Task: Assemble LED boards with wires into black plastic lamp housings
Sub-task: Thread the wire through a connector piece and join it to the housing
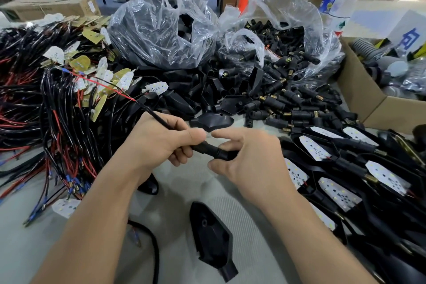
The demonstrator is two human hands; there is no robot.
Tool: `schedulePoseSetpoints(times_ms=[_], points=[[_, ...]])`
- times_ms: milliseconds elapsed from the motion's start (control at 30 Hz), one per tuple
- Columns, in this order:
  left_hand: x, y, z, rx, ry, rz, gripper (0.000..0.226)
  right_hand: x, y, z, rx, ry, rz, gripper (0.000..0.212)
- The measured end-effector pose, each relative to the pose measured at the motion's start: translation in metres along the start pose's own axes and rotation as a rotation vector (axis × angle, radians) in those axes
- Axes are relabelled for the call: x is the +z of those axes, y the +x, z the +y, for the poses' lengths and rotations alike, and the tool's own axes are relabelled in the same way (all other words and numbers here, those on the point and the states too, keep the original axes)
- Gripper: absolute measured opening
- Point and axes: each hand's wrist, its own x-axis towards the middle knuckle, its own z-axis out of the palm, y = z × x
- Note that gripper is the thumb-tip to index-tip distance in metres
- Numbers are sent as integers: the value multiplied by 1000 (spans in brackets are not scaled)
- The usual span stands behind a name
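My left hand (159, 143) grips a black sheathed wire (159, 120) that runs up and left, ending in thin red and black leads. The wire enters a black stem connector (212, 150) held between both hands. My right hand (249, 159) curls its thumb and fingers round the connector's right end. A black lamp housing (212, 233) lies face down on the table below my hands. Another housing (212, 121) lies just beyond my fingers.
Wired LED boards (69, 90) are heaped at the left. Two clear bags hold black housings (166, 30) and stem connectors (281, 39). Assembled lamps with white LED boards (341, 191) are stacked at the right. A cardboard box (359, 94) and water bottles (341, 0) stand at the back right.
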Motion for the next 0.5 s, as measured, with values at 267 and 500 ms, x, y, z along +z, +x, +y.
schedulePoseSetpoints(times_ms=[267,500], points=[[-3,3,-4,-36,2,98,21,-16,0,4,49,-133,-213,103],[-8,4,-2,-50,-45,92,27,-15,2,7,40,-238,-76,36]])
